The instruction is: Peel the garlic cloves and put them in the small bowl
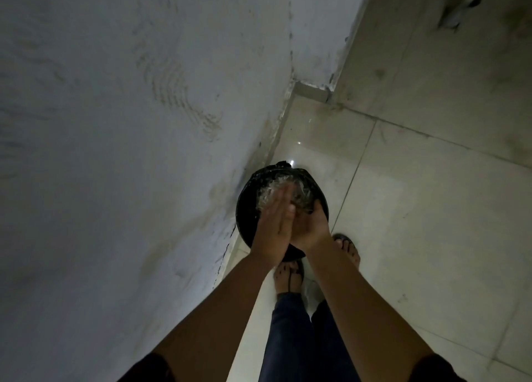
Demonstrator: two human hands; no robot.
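Whether garlic is held in the cupped right hand [312, 227] cannot be told. The left hand [273, 223], fingers straight, is pressed flat against its palm. Directly beneath the joined hands a black-lined bin [249, 208] is seen, with crumpled clear plastic [269, 193] inside. Sandalled feet [289, 276] are planted behind the hands, towards the body.

A floor [403, 208] of pale, glossy tiles is bounded on the left by a wall [115, 122]. A round bin [244, 208], lined with a black bag, is stood on the tiles just beside the wall. Two sandalled feet [288, 275] are planted near the bin.
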